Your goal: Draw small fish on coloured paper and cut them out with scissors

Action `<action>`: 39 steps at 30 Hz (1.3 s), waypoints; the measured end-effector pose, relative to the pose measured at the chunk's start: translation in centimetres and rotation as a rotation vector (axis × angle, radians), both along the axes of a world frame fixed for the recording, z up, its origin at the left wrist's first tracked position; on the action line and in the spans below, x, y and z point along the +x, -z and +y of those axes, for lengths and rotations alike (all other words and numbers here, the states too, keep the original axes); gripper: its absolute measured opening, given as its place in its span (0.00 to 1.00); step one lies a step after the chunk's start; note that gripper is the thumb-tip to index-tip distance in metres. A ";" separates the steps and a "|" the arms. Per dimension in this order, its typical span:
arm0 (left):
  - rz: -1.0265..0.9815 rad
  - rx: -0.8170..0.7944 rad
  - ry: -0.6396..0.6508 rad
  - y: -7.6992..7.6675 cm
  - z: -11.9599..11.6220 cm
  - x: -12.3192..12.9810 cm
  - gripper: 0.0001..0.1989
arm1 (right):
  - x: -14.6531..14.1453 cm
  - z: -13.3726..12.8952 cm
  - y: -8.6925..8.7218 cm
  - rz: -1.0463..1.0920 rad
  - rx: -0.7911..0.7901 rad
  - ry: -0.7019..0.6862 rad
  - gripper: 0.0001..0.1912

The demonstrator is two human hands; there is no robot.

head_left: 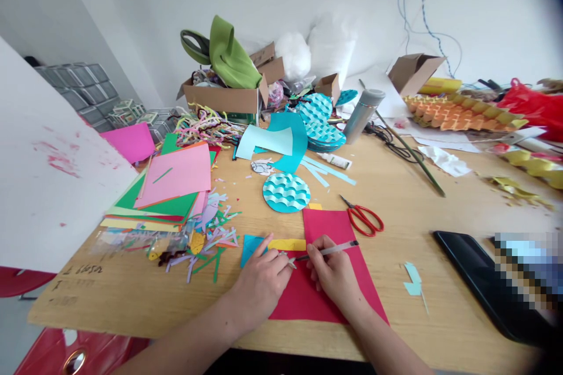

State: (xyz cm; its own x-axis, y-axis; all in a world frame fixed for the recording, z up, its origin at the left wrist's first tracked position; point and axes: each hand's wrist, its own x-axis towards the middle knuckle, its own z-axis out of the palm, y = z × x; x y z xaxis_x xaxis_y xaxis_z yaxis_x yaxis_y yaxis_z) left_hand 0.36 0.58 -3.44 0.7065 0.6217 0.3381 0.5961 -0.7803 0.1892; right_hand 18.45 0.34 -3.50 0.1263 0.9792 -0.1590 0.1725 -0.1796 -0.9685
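Note:
My right hand (pixel 329 266) holds a slim pen (pixel 336 249) with a clear barrel, its tip pointing left over red paper (pixel 308 299). Beside the tip, a small pale cutout (pixel 291 262) lies under or between the fingertips of my left hand (pixel 261 275). That hand rests with its fingers extended, its index finger apart, on the paper's left side. A yellow strip (pixel 285 244) and a blue piece (pixel 254 246) show just beyond my hands. Behind them sits a round turquoise disc (pixel 286 192) with wavy paper strips.
Red-handled scissors (pixel 365 220) lie right of the disc, near a glue bottle (pixel 336 160). Coloured sheets (pixel 176 179) and paper scraps (pixel 215 246) cover the left side. A black phone (pixel 475 281) is at the right. A metal bottle (pixel 363 116) stands behind.

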 end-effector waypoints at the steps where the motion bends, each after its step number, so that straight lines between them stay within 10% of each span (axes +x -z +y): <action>1: 0.001 -0.008 -0.001 0.0 0.0 0.0 0.11 | 0.0 0.0 0.1 -0.003 -0.001 -0.008 0.21; 15: -0.110 -0.290 -0.023 -1.9 1.0 -0.7 0.39 | 0.3 -0.2 0.5 -0.018 0.040 -0.112 0.18; 39: -0.265 -0.326 -0.016 -1.0 1.7 -1.6 0.27 | 1.5 -1.6 0.6 -0.204 0.547 0.264 0.13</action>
State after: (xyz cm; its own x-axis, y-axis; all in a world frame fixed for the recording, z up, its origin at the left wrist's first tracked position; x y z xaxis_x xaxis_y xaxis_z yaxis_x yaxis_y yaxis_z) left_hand -1.25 2.24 -2.46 0.6110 0.7364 0.2904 0.5054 -0.6453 0.5729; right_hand 19.93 -1.25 -4.09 0.3497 0.8434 0.4079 0.3804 0.2701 -0.8845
